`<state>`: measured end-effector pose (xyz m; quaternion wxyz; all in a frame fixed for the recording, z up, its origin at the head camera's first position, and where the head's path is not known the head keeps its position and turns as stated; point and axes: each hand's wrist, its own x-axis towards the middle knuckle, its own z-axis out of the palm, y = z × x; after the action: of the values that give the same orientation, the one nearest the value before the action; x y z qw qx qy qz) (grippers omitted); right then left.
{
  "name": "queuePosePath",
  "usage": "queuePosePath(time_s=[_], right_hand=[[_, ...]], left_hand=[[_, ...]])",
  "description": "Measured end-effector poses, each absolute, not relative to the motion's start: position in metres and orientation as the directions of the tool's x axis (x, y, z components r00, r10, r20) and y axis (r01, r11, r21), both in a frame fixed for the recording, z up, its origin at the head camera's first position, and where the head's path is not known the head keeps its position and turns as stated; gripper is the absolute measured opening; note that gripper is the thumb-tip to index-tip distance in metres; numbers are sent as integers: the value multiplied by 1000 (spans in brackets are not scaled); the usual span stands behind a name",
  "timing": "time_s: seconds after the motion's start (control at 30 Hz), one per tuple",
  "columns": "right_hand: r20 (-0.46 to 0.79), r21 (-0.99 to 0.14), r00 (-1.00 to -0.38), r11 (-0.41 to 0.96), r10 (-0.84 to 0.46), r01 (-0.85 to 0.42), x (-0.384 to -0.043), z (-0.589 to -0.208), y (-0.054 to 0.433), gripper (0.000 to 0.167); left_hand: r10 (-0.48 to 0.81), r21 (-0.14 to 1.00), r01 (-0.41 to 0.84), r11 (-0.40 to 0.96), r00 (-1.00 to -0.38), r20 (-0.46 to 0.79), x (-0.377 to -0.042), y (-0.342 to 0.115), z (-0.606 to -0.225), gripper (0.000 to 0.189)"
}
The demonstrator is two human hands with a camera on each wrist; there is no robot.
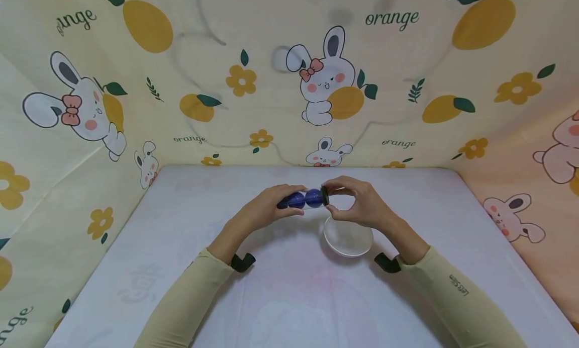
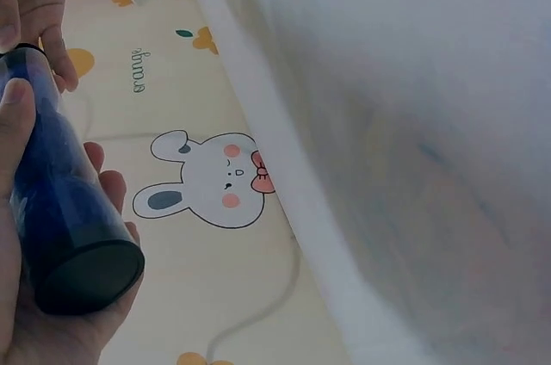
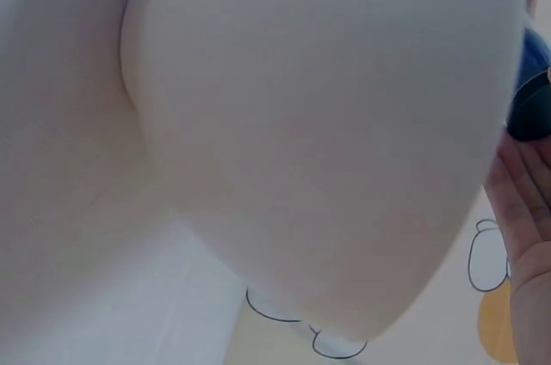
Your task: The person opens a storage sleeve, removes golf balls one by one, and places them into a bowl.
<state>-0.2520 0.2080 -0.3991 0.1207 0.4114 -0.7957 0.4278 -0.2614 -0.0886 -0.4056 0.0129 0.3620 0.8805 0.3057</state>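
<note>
A blue hourglass point(image 1: 298, 200) in a clear tube with black end caps lies nearly level, held above the table by both hands. My left hand point(image 1: 267, 207) grips its left end, with thumb and fingers on opposite sides of the tube. At the other end, my right hand point(image 1: 359, 202) pinches the black cap point(image 1: 324, 196) between thumb and fingers. The left wrist view shows the hourglass point(image 2: 60, 176) large, its flat cap point(image 2: 90, 277) towards the camera. Just below and in front of my right hand stands a white bowl point(image 1: 348, 255), which fills much of the right wrist view.
The white-covered table point(image 1: 280, 297) reaches to a back wall of printed cloth point(image 1: 271, 86) with rabbits and oranges. More of that cloth hangs at both sides. Black straps point(image 1: 244, 262) sit at the wrists, beside the light green sleeves point(image 1: 190, 292).
</note>
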Motion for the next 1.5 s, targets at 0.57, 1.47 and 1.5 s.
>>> queuePosePath(time_s=[0.57, 1.47, 1.5], right_hand=[[532, -602, -654, 303, -538, -739, -253, -398, 218, 56], [472, -655, -747, 380, -469, -653, -260, -421, 255, 56], [458, -659, -757, 393, -466, -641, -260, -421, 256, 56]], left_hand=[[640, 548, 618, 564, -746, 182, -262, -91, -403, 63], [617, 589, 584, 559, -768, 175, -264, -96, -406, 62], [616, 588, 584, 560, -768, 176, -264, -97, -406, 62]])
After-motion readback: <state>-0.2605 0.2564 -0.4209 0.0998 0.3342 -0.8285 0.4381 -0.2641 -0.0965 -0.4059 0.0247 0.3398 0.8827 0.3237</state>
